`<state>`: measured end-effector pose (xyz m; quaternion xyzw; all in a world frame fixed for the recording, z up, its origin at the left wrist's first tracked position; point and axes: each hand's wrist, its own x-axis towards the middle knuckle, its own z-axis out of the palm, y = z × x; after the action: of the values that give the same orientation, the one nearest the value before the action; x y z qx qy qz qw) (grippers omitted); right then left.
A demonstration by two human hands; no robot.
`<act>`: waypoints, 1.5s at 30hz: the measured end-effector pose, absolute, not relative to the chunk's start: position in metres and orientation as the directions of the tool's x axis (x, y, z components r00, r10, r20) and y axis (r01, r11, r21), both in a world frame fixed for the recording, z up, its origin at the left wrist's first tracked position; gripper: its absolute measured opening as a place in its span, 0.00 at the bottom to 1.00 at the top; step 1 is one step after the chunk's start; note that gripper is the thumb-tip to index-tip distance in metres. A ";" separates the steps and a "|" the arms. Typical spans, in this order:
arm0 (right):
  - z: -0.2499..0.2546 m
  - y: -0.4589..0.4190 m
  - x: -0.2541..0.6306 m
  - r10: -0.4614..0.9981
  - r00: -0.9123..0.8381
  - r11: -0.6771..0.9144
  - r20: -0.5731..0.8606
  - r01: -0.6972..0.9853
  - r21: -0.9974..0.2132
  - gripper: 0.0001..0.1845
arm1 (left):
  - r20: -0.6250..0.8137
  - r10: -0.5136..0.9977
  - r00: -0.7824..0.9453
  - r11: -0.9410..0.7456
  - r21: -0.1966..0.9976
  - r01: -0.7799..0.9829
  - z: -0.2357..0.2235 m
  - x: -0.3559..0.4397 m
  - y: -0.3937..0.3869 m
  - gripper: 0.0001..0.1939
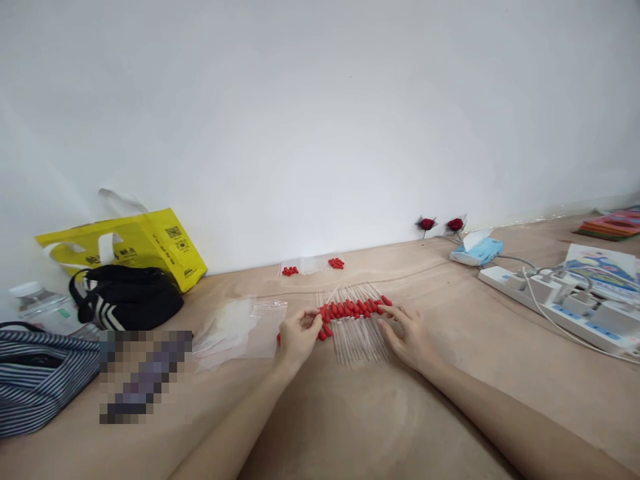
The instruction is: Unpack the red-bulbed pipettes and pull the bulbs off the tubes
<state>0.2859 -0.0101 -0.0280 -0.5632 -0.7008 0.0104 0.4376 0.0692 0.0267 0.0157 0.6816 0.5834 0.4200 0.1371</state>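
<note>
Forearms (pixel 500 413) foremost; hands (pixel 407 332) flank red-headed sticks (pixel 353 309), long axes near-to-far.

Looks like room in home, or maybe little craft room; can't tell which from here. Big wooden table (pixel 325 433) right by plain white wall (pixel 320 133). Everyday stuff on my left: yellow shopping bag (pixel 165 243), striped bag (pixel 45 380). On my right: blue tissue pack (pixel 477 251), white power strip (pixel 495 277) with plugs. Craft stuff too: red bits (pixel 350 309), thin clear sticks (pixel 357 341), dark red flowers (pixel 427 224).
</note>
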 end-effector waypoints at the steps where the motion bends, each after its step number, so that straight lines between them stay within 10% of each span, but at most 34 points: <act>1: -0.028 -0.011 0.285 0.762 0.001 0.409 0.647 0.775 -0.481 0.16 | 0.407 0.913 -0.010 -0.320 0.733 0.601 0.014 0.061 0.018 0.08; 10: -0.013 -0.037 0.251 0.542 -0.474 0.701 0.694 0.710 -0.062 0.19 | 0.620 0.646 0.446 -0.755 0.432 0.493 -0.002 0.029 -0.038 0.07; 26: -0.021 -0.035 0.241 0.423 -0.485 0.772 0.765 0.635 -0.024 0.11 | 0.589 0.470 0.657 -0.839 0.068 0.539 -0.011 0.035 -0.034 0.15; 45: -0.019 -0.038 0.243 0.465 -0.515 0.781 0.720 0.622 -0.060 0.09 | 0.489 0.564 0.665 -0.824 0.283 0.490 -0.015 0.040 -0.034 0.09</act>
<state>0.2432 -0.0380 -0.0192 -0.3146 -0.8641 -0.1032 0.3791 0.0403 -0.0336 -0.0149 0.9103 0.2894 0.2891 0.0636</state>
